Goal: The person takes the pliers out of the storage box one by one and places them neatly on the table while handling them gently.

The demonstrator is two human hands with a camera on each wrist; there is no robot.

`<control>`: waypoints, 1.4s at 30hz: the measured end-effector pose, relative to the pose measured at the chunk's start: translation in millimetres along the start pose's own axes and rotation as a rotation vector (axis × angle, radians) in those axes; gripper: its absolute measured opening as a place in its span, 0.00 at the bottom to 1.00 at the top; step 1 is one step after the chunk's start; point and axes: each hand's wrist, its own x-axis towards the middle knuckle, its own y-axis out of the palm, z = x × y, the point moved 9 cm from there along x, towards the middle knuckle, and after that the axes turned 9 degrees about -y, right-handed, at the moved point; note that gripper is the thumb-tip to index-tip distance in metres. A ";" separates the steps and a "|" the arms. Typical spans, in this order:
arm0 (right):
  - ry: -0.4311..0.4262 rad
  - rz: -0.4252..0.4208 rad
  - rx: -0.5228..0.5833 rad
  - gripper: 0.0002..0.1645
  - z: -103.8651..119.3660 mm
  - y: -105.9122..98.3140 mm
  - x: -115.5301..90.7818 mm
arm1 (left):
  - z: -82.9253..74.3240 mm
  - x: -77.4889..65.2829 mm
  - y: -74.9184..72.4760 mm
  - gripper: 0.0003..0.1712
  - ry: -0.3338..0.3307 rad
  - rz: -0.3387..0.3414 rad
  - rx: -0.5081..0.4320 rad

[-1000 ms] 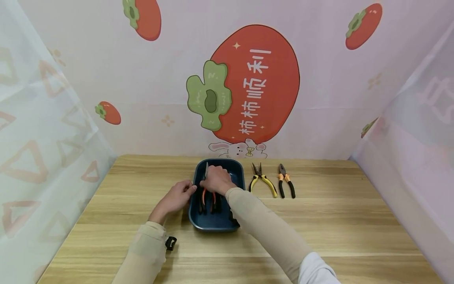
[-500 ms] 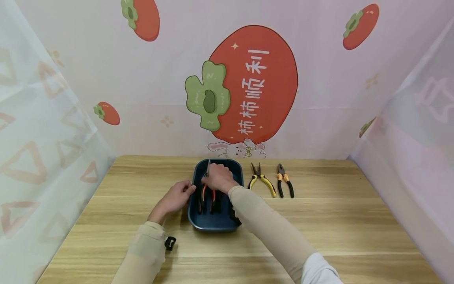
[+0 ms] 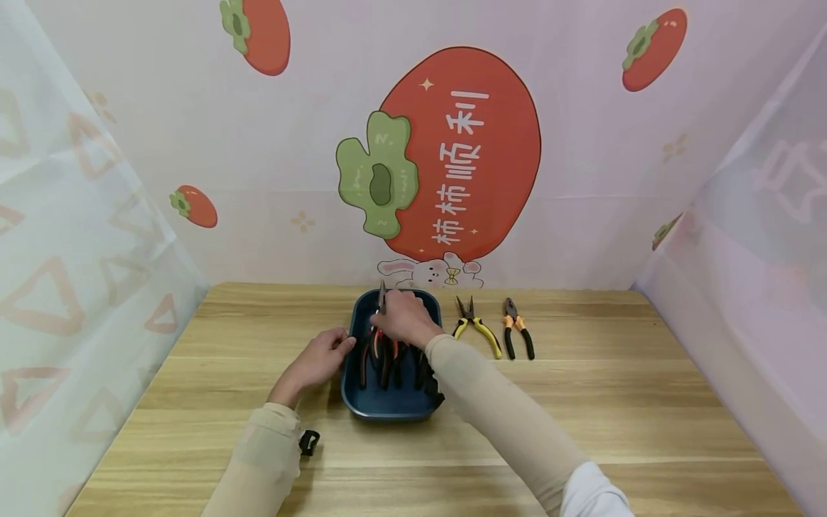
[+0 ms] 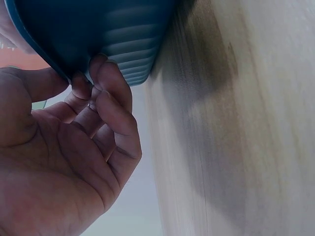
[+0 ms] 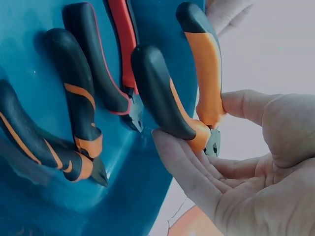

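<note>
My right hand is over the far part of a dark blue bin, holding pliers with orange and black handles. The right wrist view shows its thumb and fingers on either side of the handles near the pivot, and in the head view the grey jaws point toward the wall. In the bin lie red-and-black cutting pliers and black pliers with orange stripes. At the bin's left side, my left hand pinches the rim between thumb and curled fingers, as the left wrist view shows.
To the right of the bin, yellow long-nose pliers and orange-and-black pliers lie on the wooden table. A printed wall covering rises behind the table's far edge. A small black clip shows beside the left sleeve.
My right hand has moved slightly away and up with the pliers, whose tip now overlaps the bin's far rim. The left hand stays at the left rim.
</note>
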 end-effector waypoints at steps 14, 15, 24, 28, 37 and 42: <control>-0.081 -0.075 -0.021 0.18 1.8 -29.9 -12.4 | -1.0 0.8 -1.9 0.15 0.007 -0.011 -0.021; -0.079 -0.084 -0.021 0.17 1.5 -32.7 -13.8 | -1.3 0.7 -1.9 0.15 0.006 -0.011 -0.022; -0.073 -0.189 -0.032 0.14 -5.8 -57.0 -26.9 | -2.2 -0.8 -1.3 0.15 -0.006 -0.011 -0.011; -0.076 -0.239 -0.034 0.14 -10.6 -65.2 -32.3 | -1.9 -1.0 -0.8 0.15 -0.006 -0.013 -0.010; -0.072 -0.309 -0.045 0.18 -23.6 -77.9 -44.4 | -2.2 -1.2 -0.8 0.15 -0.001 -0.015 -0.024; -0.064 -0.315 -0.037 0.19 -34.7 -84.3 -50.4 | -1.3 0.1 0.1 0.16 -0.007 -0.010 -0.020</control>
